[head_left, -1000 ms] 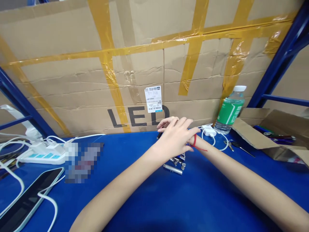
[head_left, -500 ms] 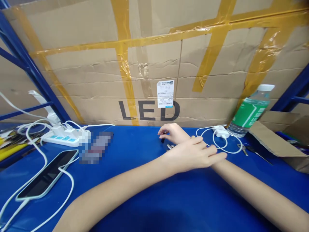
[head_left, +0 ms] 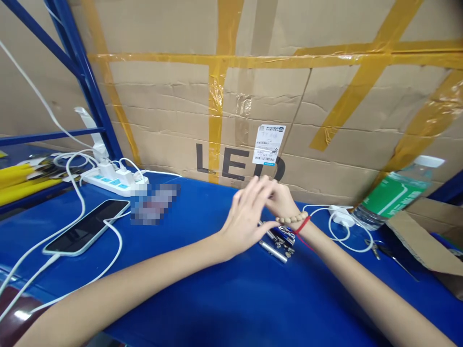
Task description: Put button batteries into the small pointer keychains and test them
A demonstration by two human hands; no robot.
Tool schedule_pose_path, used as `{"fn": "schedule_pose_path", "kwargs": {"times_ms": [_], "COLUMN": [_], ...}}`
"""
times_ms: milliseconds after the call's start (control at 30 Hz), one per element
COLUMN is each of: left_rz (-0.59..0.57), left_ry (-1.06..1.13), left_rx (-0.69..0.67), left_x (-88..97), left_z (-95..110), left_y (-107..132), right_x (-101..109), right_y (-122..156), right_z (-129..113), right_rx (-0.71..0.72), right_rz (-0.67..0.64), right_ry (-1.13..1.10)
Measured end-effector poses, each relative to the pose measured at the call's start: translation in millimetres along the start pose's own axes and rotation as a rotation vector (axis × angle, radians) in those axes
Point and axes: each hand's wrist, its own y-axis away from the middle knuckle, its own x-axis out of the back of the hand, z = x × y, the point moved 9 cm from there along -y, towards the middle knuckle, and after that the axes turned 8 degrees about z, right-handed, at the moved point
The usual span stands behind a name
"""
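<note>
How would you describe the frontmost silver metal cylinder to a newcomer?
Find the brown cardboard box marked LED, then the blue tabletop before it. Between the bare forearms lies the silver metal cylinder, nearer the viewer than the other metal pieces.

an upright cardboard panel [head_left: 166,108], banded with yellow tape [head_left: 217,94], stands behind a blue desk [head_left: 217,299]; blue frame members [head_left: 97,115] flank both sides.

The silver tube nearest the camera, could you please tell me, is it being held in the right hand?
No, the silver tube lies on the blue table, apart from the right hand.
</note>
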Motion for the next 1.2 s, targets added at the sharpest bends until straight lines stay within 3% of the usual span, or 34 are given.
{"fn": "schedule_pose_path", "kwargs": {"times_ms": [67, 133, 200, 267, 333, 467, 600, 833, 967, 1200], "left_rz": [0.093, 0.077, -0.036, -0.174, -0.205, -0.240, -0.292, -0.332, -0.282, -0.277], "left_ry": [0.092, 0.232, 0.452, 0.640, 0.732, 0.802, 0.764, 0.734, 0.722, 0.726], "left_rx": [0.194, 0.388, 0.508, 0.595, 0.653, 0.687, 0.732, 0.646, 0.625, 0.625], "left_x": [13.8, 14.8, 4.6, -8.0, -12.3, -19.5, -23.5, -16.4, -13.5, -14.6], "left_z": [-22.5, -40.3, -43.0, -36.3, -31.5, -26.6, -27.7, -14.1, -16.3, -17.9], "left_y": [6.5, 15.2, 23.5, 33.4, 42.9, 61.9, 76.7, 74.1, 71.1, 68.2], "right_x": [6.4, 13.5, 17.5, 19.9, 22.1, 41.3, 50.2, 37.0, 30.6, 26.8], "right_y": [1.9, 5.4, 10.8, 18.1, 26.4, 39.3, 46.9, 55.5, 56.7, 54.9], "right_z": [-10.7, -21.1, -32.5, -39.1, -38.6, -23.6, -7.9, -17.9, -29.9, -28.2], "right_rx": [-0.033, -0.100, -0.127, -0.139, -0.166, -0.222, -0.275, -0.285, -0.247, -0.271], "right_rz": [0.010, 0.043, 0.051, 0.038, 0.015, 0.080, 0.062, -0.025, -0.087, -0.168], "right_ry": [-0.090, -0.303, -0.476, -0.501, -0.474, -0.395, -0.322, -0.331, -0.367, -0.419]}}
